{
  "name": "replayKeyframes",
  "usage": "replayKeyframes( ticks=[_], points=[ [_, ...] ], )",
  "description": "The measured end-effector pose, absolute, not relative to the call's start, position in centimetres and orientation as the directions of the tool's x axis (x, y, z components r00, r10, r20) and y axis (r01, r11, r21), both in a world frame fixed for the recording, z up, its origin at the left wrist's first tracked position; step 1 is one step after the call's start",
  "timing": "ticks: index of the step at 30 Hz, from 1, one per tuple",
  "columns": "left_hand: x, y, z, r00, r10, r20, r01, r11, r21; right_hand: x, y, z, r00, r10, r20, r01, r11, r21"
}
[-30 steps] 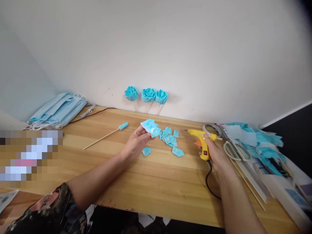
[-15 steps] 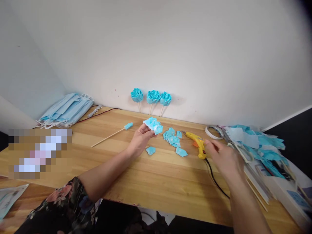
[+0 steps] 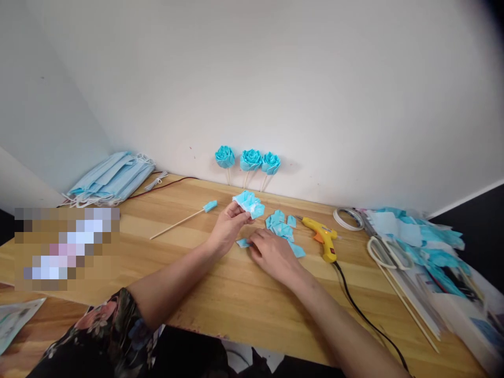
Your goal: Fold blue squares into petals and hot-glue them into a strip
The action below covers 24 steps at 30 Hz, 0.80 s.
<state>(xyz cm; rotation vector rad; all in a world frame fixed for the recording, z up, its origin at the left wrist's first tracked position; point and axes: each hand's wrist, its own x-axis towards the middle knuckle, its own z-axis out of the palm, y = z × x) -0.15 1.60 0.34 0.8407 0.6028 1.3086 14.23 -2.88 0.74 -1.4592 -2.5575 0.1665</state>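
My left hand (image 3: 226, 229) pinches a half-made blue flower (image 3: 248, 203) of layered mask pieces, held a little above the wooden table (image 3: 220, 294). My right hand (image 3: 272, 253) lies low on the table with its fingertips on a single blue petal piece (image 3: 242, 243); whether it grips the piece I cannot tell. A small heap of cut blue petals (image 3: 280, 226) sits just beyond that hand. The yellow glue gun (image 3: 322, 238) rests on the table to the right, untouched, its black cord (image 3: 362, 317) trailing toward the near edge.
Three finished blue flowers (image 3: 248, 160) on sticks lean against the wall. A wooden skewer with a blue tip (image 3: 183, 220) lies left of my hands. A stack of blue face masks (image 3: 112, 178) is far left. Scissors (image 3: 388, 252), tape roll (image 3: 348, 218) and blue scraps (image 3: 425, 239) crowd the right.
My right hand let go of the glue gun, left it on the table, and swung left to the loose petal piece. My left hand kept hold of the flower.
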Motion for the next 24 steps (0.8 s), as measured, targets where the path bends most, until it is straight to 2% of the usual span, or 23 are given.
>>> replayKeyframes(
  ticks=[2,5,7,11,16,19,24],
  points=[
    [-0.1,1.6,0.3,0.179,0.981,0.071,-0.580,0.047,0.814,14.9,-2.7,0.9,-0.439,0.891,0.116,0.823,0.451,-0.347],
    [-0.1,1.7,-0.1,0.191,0.979,0.072,-0.571,0.051,0.819,16.2,-2.6,1.6,-0.389,0.917,0.093,0.712,0.363,-0.601],
    [0.0,1.6,-0.4,0.207,0.975,0.083,-0.549,0.046,0.835,17.0,-2.7,2.0,-0.393,0.915,0.092,0.634,0.342,-0.694],
    [0.1,1.6,-1.0,0.238,0.965,0.110,-0.489,0.022,0.872,18.1,-3.1,1.7,-0.346,0.930,0.121,0.562,0.309,-0.768],
    [0.2,1.4,-1.1,0.266,0.956,0.122,-0.429,0.004,0.903,18.6,-3.5,0.6,-0.302,0.951,0.067,0.335,0.172,-0.926],
    [0.4,1.1,-1.0,0.306,0.945,0.114,-0.414,0.024,0.910,18.6,-3.5,0.2,-0.269,0.962,0.049,0.302,0.132,-0.944],
    [0.5,0.8,-1.1,0.324,0.940,0.109,-0.417,0.039,0.908,18.6,-3.4,0.2,-0.244,0.966,0.089,0.344,0.172,-0.923]
  ],
)
